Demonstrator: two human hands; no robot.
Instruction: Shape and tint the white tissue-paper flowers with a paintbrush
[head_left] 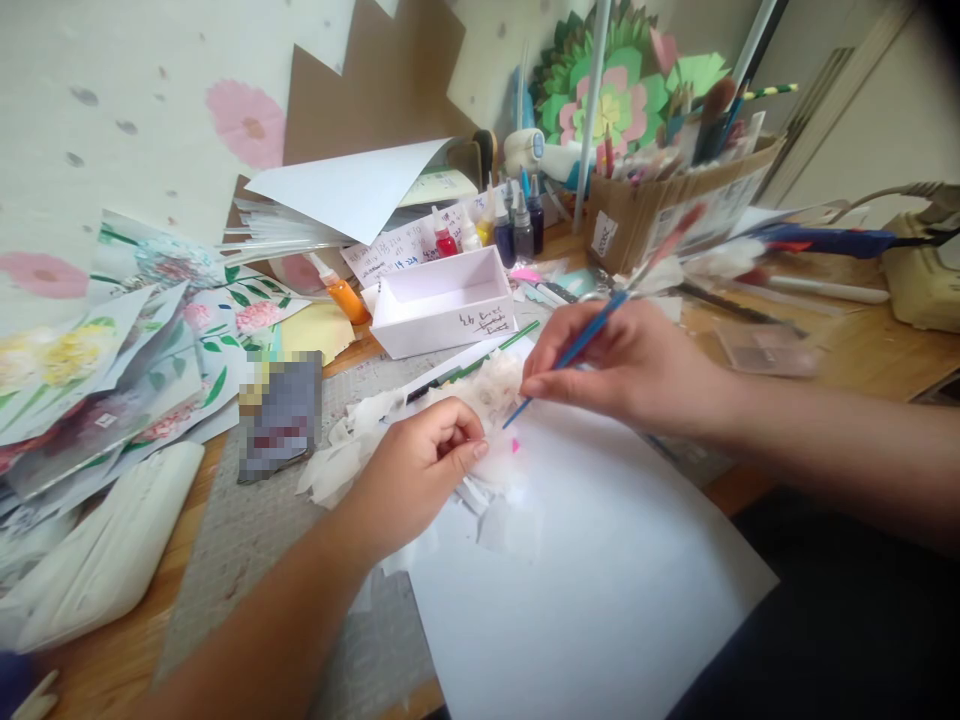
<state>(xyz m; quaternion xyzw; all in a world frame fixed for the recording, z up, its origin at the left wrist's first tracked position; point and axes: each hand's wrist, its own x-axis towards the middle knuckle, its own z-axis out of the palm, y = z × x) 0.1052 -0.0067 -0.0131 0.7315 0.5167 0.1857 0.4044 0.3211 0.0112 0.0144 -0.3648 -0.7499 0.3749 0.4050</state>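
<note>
Paintbrush (577, 345), blue-handled, sits pinched in the closed fingers of the right hand (630, 365). Its long axis runs from 1 o'clock to 7 o'clock, with the tip just beside a pink spot (516, 446) on crumpled tissue (487, 390). At 8 o'clock from the tip, the left hand (420, 465) curls shut on that tissue, above a white sheet (585, 560). The bristles are too small to make out.

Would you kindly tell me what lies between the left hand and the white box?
In the head view, crumpled white tissue paper and thin green sticks lie between the left hand and the white box.
</note>
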